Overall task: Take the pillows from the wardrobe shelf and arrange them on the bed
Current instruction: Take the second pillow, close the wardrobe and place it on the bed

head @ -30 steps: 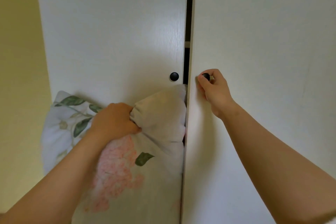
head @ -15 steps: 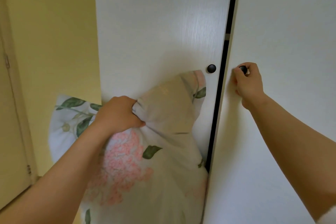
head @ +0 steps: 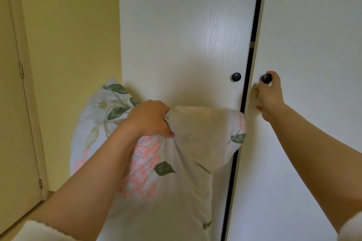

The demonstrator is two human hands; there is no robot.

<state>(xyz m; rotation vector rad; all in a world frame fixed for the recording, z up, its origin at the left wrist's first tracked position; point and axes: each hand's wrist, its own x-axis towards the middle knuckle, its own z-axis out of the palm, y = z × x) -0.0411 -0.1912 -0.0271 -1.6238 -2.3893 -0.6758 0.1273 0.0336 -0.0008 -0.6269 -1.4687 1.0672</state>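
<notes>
Head view: left hand (head: 149, 118) is clenched on a bunched fold of the floral pillow (head: 156, 162), which hangs in front of the left wardrobe door (head: 182, 35), at about 7 o'clock from that door's black knob (head: 236, 76). One pillow corner reaches the dark gap between the doors (whether it is caught there cannot be told). Right hand (head: 269, 97) grasps the knob (head: 266, 78) on the right wardrobe door (head: 313, 45). A yellow wall (head: 68, 45) lies at 9 o'clock.
</notes>
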